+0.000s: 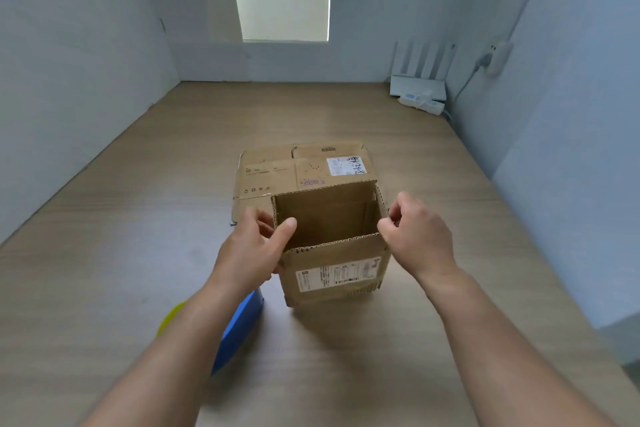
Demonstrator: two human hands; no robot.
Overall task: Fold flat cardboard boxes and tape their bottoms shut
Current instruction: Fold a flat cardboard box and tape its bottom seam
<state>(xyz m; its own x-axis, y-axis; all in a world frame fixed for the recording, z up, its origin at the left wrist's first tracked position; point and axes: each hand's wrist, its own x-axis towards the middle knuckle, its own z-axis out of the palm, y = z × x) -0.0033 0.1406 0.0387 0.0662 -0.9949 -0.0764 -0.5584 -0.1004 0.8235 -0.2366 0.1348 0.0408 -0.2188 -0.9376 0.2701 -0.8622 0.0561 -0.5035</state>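
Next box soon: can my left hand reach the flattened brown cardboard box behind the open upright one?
Probably yes: the flattened box lies past the left hand, unobstructed, once it releases the upright box.

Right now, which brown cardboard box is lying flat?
The farther brown cardboard box, lying flat; the nearer box, gripped by the left hand and right hand, stands opened.

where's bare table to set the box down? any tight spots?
Free: table left of the open box out to the left partition; the far strip between flat cardboard and back wall; right of the box. Crowded: blue item and yellow item, near left; router and power strip, far right corner.
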